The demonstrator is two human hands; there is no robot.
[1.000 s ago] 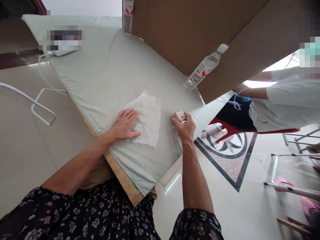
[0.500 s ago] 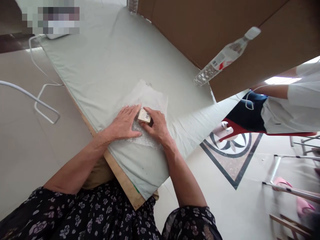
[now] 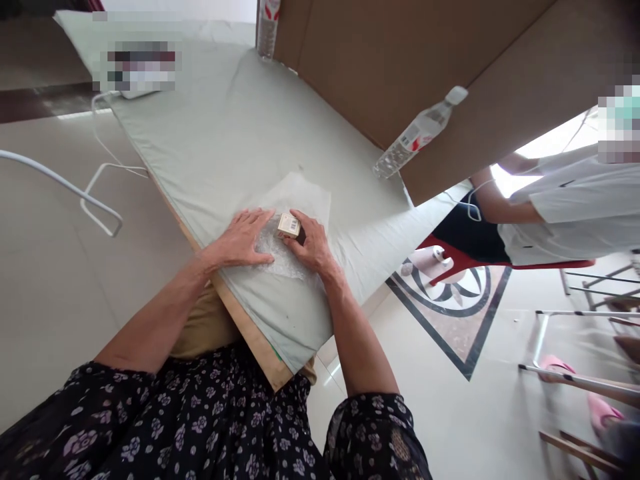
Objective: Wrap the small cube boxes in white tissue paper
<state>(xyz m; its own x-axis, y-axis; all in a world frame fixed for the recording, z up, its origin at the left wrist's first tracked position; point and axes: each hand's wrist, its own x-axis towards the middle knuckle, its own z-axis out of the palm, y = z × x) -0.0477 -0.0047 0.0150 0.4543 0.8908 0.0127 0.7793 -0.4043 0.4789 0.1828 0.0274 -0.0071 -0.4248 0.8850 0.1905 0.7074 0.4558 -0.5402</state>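
Note:
A small box (image 3: 289, 225) with a cream face and a printed barcode stands on a sheet of bubble wrap (image 3: 285, 263). My right hand (image 3: 313, 243) grips it from the right, thumb on the near side and fingers on the far side. To the left, my left hand (image 3: 245, 239) lies on the bubble wrap with thumb and fingers spread, a small gap from the box. Part of the wrap is hidden under both hands. The wrap lies on a pale green cloth (image 3: 215, 133) near the table's corner.
A clear plastic bottle (image 3: 420, 133) leans by a large brown cardboard panel (image 3: 360, 73). Another bottle (image 3: 268, 30) stands at the panel's far end. A person in a white shirt (image 3: 565, 207) sits at the right. A white cable (image 3: 97, 127) hangs off the left edge.
The camera view has shifted slightly, so the bottle and panel appear further left. My left hand sits a little further from the box, leaving a wider gap; my right hand keeps its grip.

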